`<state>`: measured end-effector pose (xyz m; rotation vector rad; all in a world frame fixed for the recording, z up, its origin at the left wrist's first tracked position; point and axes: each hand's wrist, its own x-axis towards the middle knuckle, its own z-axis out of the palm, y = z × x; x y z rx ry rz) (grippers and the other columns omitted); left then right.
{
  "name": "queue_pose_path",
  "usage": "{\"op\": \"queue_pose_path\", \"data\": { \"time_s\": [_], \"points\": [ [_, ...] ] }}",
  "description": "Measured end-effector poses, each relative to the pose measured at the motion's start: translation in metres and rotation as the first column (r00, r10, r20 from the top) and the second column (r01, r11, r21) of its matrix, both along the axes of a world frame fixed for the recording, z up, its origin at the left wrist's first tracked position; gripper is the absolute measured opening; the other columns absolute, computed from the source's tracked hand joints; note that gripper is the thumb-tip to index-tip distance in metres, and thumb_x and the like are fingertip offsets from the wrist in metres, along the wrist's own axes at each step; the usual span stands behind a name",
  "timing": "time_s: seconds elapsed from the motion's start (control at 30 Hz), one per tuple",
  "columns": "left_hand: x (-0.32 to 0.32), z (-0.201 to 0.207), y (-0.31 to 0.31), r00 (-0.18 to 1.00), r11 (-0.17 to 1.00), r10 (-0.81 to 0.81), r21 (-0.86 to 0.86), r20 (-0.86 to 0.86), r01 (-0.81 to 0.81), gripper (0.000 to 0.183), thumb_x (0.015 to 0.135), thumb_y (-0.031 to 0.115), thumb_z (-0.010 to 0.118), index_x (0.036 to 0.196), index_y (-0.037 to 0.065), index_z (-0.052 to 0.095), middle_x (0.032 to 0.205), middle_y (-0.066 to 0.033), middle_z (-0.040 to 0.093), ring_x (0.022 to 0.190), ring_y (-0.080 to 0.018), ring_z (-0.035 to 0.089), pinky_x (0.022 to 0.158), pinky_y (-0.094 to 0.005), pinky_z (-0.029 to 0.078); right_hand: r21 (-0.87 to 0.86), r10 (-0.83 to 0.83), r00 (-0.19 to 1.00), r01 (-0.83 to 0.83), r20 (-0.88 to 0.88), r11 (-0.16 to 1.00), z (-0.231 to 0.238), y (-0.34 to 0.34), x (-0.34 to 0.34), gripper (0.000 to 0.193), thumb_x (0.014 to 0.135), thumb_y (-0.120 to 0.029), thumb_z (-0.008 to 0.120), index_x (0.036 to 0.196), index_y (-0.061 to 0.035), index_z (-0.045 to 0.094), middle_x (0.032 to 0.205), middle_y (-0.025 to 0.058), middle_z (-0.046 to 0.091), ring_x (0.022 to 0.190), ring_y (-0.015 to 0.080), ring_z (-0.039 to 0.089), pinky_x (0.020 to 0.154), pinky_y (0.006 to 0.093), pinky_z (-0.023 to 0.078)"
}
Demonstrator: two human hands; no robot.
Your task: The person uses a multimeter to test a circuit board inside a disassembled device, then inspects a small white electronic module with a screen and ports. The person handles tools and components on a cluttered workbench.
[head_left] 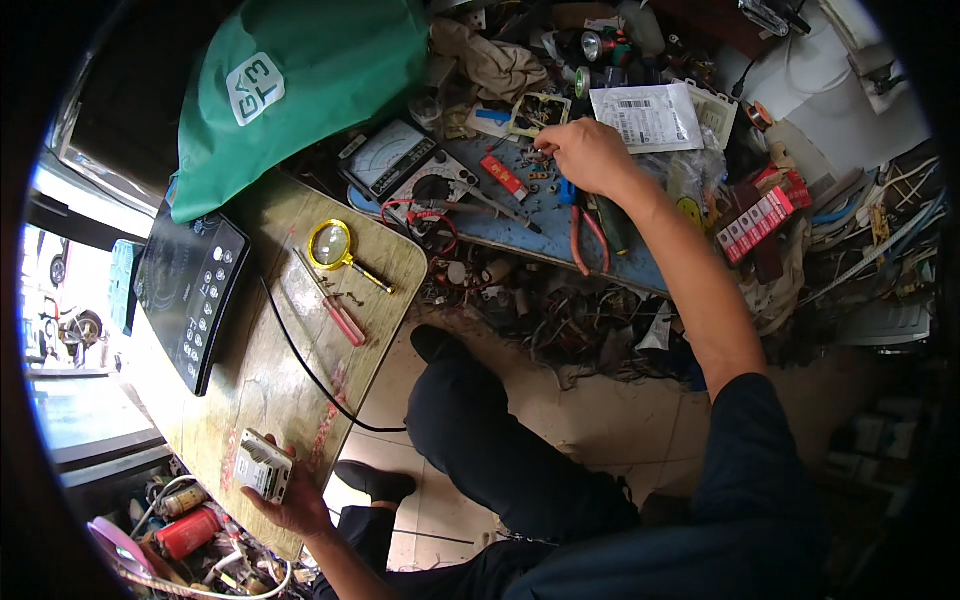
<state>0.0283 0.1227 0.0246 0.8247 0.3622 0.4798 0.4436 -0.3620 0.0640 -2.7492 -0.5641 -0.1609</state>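
Observation:
At the wooden table's near edge, my left hand (302,508) is closed around a small boxy white-and-grey electrical part (265,468), thumb on one side and fingers on the other. My right arm stretches across to a cluttered blue bench top (560,245). There my right hand (588,155) is pinched over small loose parts (543,182), close to an open-topped square tray (540,113). Whatever lies between those fingertips is too small to make out. Below this hand lie red-handled pliers (590,240), and to its left a red box (504,177).
An analog multimeter (400,165) with leads stands on the bench's left. The wooden table (290,380) carries an induction cooker (192,290), a magnifying glass (330,245), a screwdriver (342,318) and screws. A black cable (318,380) crosses its edge. Scrap wires (560,320) heap below the bench.

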Motion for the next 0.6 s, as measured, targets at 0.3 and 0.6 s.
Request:
{"op": "queue_pose_path", "data": {
  "time_s": [0.3,0.6],
  "points": [
    [0.001,0.004,-0.003,0.985,0.989,0.146,0.046,-0.091,-0.142,0.078,0.105,0.057,0.049,0.162,0.007,0.028,0.152,-0.0246,0.049,0.116,-0.0357,0.066,0.096,-0.04,0.058,-0.239,0.005,1.0,0.002,0.029,0.971,0.01,0.021,0.003,0.025,0.085,-0.007,0.069,0.106,-0.015,0.079,0.09,0.015,0.076,0.091,0.0341,0.074,0.08,0.048,0.058],
    [0.002,0.007,-0.006,0.986,0.991,0.127,0.054,-0.106,-0.122,0.079,0.106,0.056,0.047,0.164,0.008,0.024,0.156,-0.0258,0.044,0.115,-0.0368,0.069,0.091,-0.0416,0.062,-0.101,0.044,0.998,-0.048,-0.042,0.994,0.003,0.013,0.016,0.026,0.083,-0.011,0.075,0.108,-0.0121,0.076,0.089,0.0089,0.077,0.088,0.0309,0.074,0.077,0.0441,0.058]
  ]
}}
